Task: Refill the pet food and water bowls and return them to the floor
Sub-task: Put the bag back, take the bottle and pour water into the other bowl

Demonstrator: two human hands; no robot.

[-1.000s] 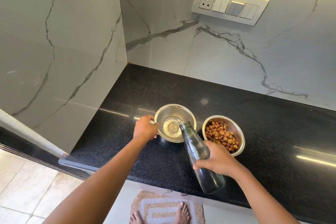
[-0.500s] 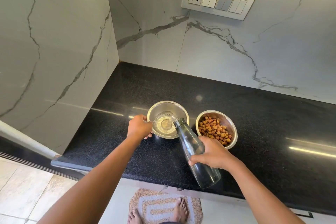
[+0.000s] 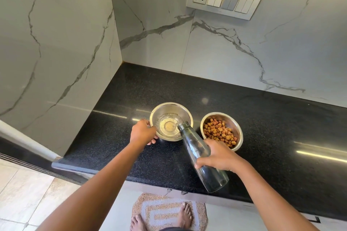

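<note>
left hand [image 3: 143, 133] grasps steel water bowl [image 3: 171, 121] rim | right hand [image 3: 217, 155] grasps tilted glass bottle [image 3: 197, 151], mouth over bowl | kibble bowl [image 3: 221, 131] full, right | black table [image 3: 262, 118]

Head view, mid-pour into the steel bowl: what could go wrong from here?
1. The clear glass bottle, tilted in the right hand, has its mouth at the near rim of the round steel water bowl; a small drift could send water onto the black granite counter.
2. The round steel bowl of brown kibble sits close beside it, so splashes might wet the food.
3. The left hand grips only the bowl's edge, so a nudge could tip it.
</note>
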